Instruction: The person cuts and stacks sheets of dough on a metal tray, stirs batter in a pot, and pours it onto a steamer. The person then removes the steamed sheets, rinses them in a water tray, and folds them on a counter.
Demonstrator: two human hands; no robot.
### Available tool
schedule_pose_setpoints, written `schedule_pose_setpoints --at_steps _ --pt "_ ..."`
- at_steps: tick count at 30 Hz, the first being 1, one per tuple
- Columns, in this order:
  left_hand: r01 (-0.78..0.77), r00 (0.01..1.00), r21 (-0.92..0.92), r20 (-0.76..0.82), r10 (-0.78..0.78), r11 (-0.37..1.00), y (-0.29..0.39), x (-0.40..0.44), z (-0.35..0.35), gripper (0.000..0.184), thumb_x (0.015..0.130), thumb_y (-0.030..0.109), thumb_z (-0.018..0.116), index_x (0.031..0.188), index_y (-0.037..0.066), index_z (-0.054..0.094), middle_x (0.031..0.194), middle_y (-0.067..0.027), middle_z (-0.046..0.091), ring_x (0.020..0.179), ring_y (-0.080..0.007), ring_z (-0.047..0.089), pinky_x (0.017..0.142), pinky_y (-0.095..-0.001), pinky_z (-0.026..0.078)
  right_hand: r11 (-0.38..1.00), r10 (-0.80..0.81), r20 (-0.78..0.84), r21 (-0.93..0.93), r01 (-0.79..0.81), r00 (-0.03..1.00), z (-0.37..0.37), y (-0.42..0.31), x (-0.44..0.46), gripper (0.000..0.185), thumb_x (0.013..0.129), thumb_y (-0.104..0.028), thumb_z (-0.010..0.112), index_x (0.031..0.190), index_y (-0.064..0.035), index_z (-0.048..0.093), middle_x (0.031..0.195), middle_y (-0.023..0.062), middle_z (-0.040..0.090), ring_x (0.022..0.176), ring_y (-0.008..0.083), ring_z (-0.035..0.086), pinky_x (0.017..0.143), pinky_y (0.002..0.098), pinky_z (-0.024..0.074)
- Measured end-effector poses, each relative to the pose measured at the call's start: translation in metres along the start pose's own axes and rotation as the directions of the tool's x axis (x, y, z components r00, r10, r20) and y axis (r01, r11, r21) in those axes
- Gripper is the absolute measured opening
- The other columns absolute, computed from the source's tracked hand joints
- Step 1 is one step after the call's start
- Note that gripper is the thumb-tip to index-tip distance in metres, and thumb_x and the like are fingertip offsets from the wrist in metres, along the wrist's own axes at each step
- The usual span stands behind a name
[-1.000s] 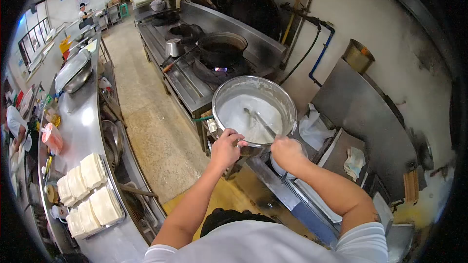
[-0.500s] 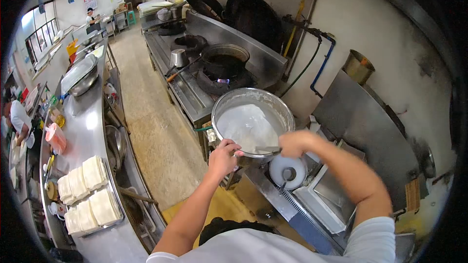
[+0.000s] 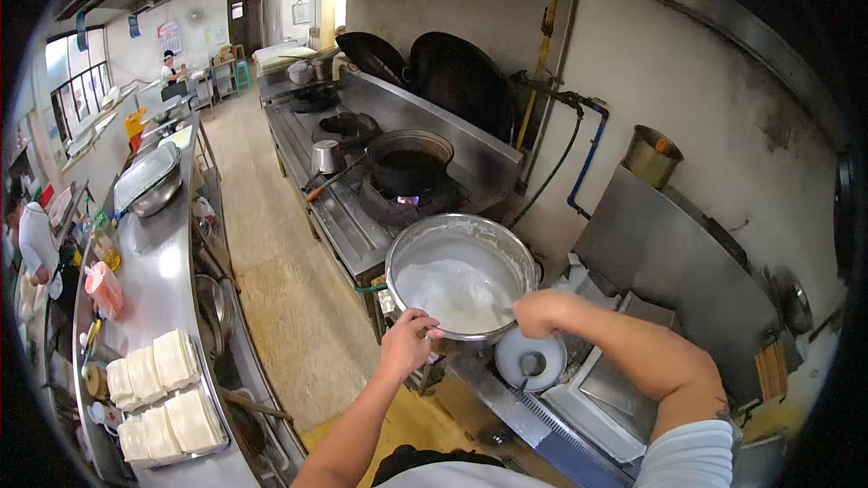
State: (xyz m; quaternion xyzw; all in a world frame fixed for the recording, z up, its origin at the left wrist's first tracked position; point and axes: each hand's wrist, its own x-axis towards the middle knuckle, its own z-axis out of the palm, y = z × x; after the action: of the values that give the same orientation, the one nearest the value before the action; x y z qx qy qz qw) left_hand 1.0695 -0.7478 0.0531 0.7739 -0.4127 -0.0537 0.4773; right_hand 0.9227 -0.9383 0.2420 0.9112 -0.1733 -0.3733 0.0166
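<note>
Head view. My left hand (image 3: 409,343) is partly closed, its bent fingers touching the near-left rim of the metal pot (image 3: 524,258). My right hand (image 3: 545,313) is curled into a fist at the pot's near-right rim, gripping a utensil (image 3: 503,310) that is mostly hidden and blurred.

The pot is round, deep and shiny, with white residue streaking its inner wall. Its white contents (image 3: 450,285) have a smooth, pale surface; their exact consistency cannot be determined.

The pot lies directly ahead of both my hands, its opening between and beyond them. Near and to the right of the pot is a round white container (image 3: 509,351) holding a metal ladle (image 3: 533,363). Beyond the pot, a dark, round pan (image 3: 411,163) sits on a burner. Well left of the pot, a steel worktop (image 3: 158,285) carries stacked white squares (image 3: 176,360).
</note>
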Motion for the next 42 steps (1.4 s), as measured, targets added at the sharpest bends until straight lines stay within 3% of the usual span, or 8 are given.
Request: schedule_pose_setpoints --at_steps 5,12,19,22,25,29,37,42 --pt "0.064 0.997 -0.032 0.036 -0.063 0.997 0.012 0.001 -0.007 0.022 0.086 0.03 0.08 0.103 0.016 0.08 0.114 -0.003 0.069 0.096 -0.0297 0.071 0.082 -0.0406 0.056 0.998 -0.061 0.092 0.037 0.058 0.994 -0.002 0.003 0.02 0.024 0.077 -0.008 0.058 0.086 0.007 0.075 0.086 0.0249 0.074 0.073 0.0333 0.074 0.06 0.0475 0.0561" --pt "-0.073 0.997 -0.006 -0.041 0.073 0.997 -0.009 0.002 0.005 0.02 0.086 0.025 0.082 0.101 0.012 0.079 0.111 -0.0048 0.069 0.082 -0.0258 0.07 0.073 -0.0374 0.055 0.987 0.054 -0.615 -0.085 -0.135 0.787 0.09 -0.052 0.029 0.021 0.085 -0.012 0.064 0.092 0.002 0.078 0.094 0.0195 0.075 0.088 0.0307 0.077 0.07 0.0412 0.0623" --pt "-0.03 0.999 0.036 -0.023 0.03 0.999 0.001 -0.003 -0.001 0.023 0.087 0.033 0.079 0.102 0.016 0.079 0.114 -0.0029 0.069 0.094 -0.0315 0.071 0.08 -0.0424 0.056 1.0 0.019 -0.357 -0.007 -0.023 0.934 0.065 0.006 0.029 0.017 0.076 -0.005 0.066 0.086 0.0049 0.076 0.088 0.0236 0.074 0.082 0.0317 0.076 0.063 0.0444 0.0598" --pt "-0.048 0.998 0.044 -0.032 0.049 0.998 0.0 -0.002 -0.001 0.023 0.087 0.033 0.079 0.102 0.015 0.079 0.114 -0.0028 0.069 0.094 -0.0318 0.071 0.08 -0.0425 0.056 0.994 0.028 0.061 0.102 -0.034 0.998 -0.001 0.004 0.012 0.019 0.071 -0.002 0.058 0.078 0.0076 0.073 0.076 0.0256 0.071 0.069 0.0334 0.072 0.055 0.0479 0.0547" --pt "-0.032 0.999 0.055 -0.028 0.034 0.998 0.005 -0.003 -0.004 0.024 0.087 0.034 0.079 0.102 0.015 0.079 0.114 -0.0027 0.069 0.094 -0.032 0.071 0.081 -0.0426 0.056 0.994 0.001 0.194 0.108 -0.022 0.981 -0.004 0.014 0.029 0.018 0.084 -0.011 0.06 0.077 0.0031 0.069 0.063 0.0133 0.063 0.053 0.0244 0.061 0.047 0.0412 0.0461" --pt "-0.017 0.999 0.042 -0.031 0.018 0.999 0.007 -0.003 -0.003 0.025 0.087 0.035 0.079 0.101 0.015 0.079 0.114 -0.0027 0.069 0.095 -0.032 0.071 0.081 -0.043 0.056 0.778 0.035 -0.031 0.628 -0.008 0.999 0.027 -0.001 0.023 0.024 0.083 -0.013 0.061 0.065 0.003 0.064 0.058 0.0143 0.06 0.048 0.0248 0.057 0.043 0.0425 0.0439" --pt "-0.004 1.0 0.031 -0.007 0.004 1.0 0.003 -0.001 -0.001 0.024 0.087 0.034 0.079 0.101 0.015 0.079 0.114 -0.002 0.068 0.096 -0.0313 0.07 0.082 -0.043 0.055 0.158 0.224 -0.147 0.981 0.113 0.963 0.093 -0.022 0.009 0.026 0.096 -0.021 0.06 0.078 -0.0023 0.062 0.062 0.0018 0.053 0.043 0.011 0.044 0.038 0.0325 0.0324" --pt "-0.029 1.0 0.042 -0.005 0.029 0.999 0.001 0.0 -0.001 0.023 0.086 0.032 0.08 0.101 0.014 0.079 0.113 -0.0026 0.068 0.096 -0.0309 0.07 0.081 -0.0433 0.054 0.214 0.364 -0.295 0.95 0.229 0.884 0.122 -0.038 -0.003 0.029 0.098 -0.024 0.058 0.094 0.003 0.067 0.067 0.0089 0.063 0.066 0.0201 0.062 0.064 0.0372 0.0481"
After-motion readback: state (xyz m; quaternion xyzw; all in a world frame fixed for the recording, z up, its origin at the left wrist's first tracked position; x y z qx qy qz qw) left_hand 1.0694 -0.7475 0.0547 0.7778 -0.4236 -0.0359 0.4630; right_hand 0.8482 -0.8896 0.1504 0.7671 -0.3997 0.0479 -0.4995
